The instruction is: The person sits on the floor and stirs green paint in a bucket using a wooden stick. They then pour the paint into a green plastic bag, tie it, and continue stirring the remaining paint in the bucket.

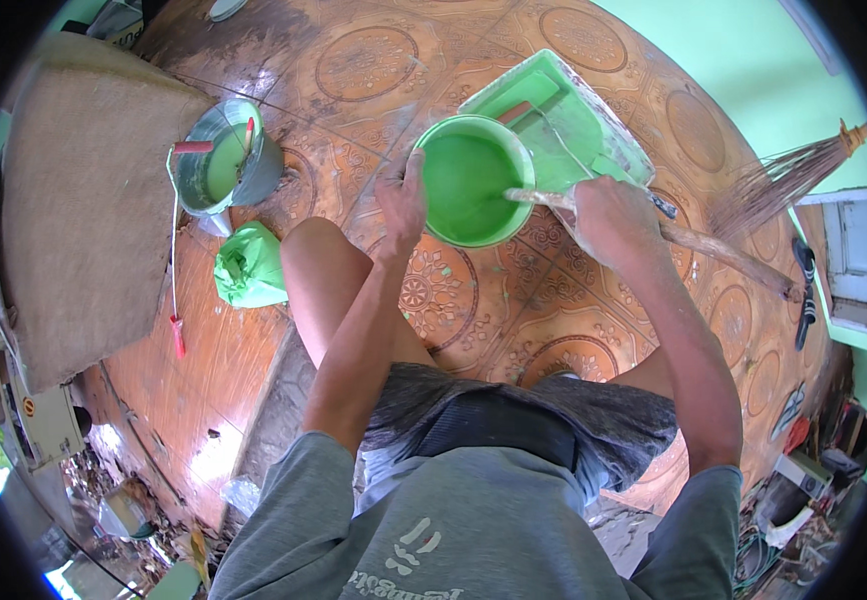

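A round bucket [526,170] of green paint [461,185] stands on the floor between my knees. The fingers of my left hand [401,200] are wrapped around its left rim. In my right hand [615,222] is a rough wooden stick [723,250], held slanting, with its tip in the paint at the bucket's right side. Directly behind the bucket lies a paint tray [621,150], coated in green. A paint roller [515,112] rests in the tray, and its handle [664,206] sticks out past my right hand.
To the left stands a grey bucket [268,175] with green liquid and a brush inside. Another roller [193,147] leans across its rim. A green plastic bag [249,268] sits by my left knee. On the right are a twig broom [793,180] and sandals [804,290]. Brown sheeting [103,210] covers something at far left.
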A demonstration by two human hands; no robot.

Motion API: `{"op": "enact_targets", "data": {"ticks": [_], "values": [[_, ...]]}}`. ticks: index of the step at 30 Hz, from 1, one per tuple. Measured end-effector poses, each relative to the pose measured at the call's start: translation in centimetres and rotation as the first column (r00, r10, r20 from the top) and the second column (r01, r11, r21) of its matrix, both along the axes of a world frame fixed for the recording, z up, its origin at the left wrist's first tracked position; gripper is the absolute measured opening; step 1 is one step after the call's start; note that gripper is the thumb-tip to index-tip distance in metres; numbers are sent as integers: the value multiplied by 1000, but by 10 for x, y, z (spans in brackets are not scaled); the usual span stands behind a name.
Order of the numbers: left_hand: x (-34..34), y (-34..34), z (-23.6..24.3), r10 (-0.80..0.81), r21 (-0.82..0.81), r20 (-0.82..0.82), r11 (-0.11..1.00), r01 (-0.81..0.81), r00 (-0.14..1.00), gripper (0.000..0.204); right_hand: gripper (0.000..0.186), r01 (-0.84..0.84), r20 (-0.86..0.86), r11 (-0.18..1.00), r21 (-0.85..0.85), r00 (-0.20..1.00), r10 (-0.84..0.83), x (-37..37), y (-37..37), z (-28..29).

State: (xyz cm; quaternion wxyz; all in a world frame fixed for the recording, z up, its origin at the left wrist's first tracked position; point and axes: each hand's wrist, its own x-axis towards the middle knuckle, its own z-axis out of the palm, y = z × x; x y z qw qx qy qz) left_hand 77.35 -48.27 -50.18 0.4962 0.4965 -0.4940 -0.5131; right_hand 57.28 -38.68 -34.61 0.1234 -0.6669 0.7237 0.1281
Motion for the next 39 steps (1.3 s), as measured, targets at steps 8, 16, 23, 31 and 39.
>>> {"op": "enact_targets", "data": {"ticks": [8, 16, 23, 31, 39], "values": [[-6, 1, 4, 56, 52, 9, 997, -57, 998, 28, 17, -7, 88, 992, -127, 996, 19, -6, -1, -24], [-5, -1, 1, 11, 59, -125, 998, -4, 992, 31, 16, -129, 135, 988, -85, 981, 140, 24, 22, -19], [-4, -1, 0, 38, -11, -39, 999, -38, 999, 31, 16, -135, 151, 979, -156, 976, 159, 15, 23, -18], [-6, 4, 9, -6, 28, 23, 1000, 5, 1000, 34, 16, -59, 106, 972, -229, 991, 85, -6, -1, -19], [-7, 3, 6, 2, 39, -12, 999, -2, 1000, 31, 16, -124, 151, 985, -120, 978, 141, 8, 24, 4]]}}
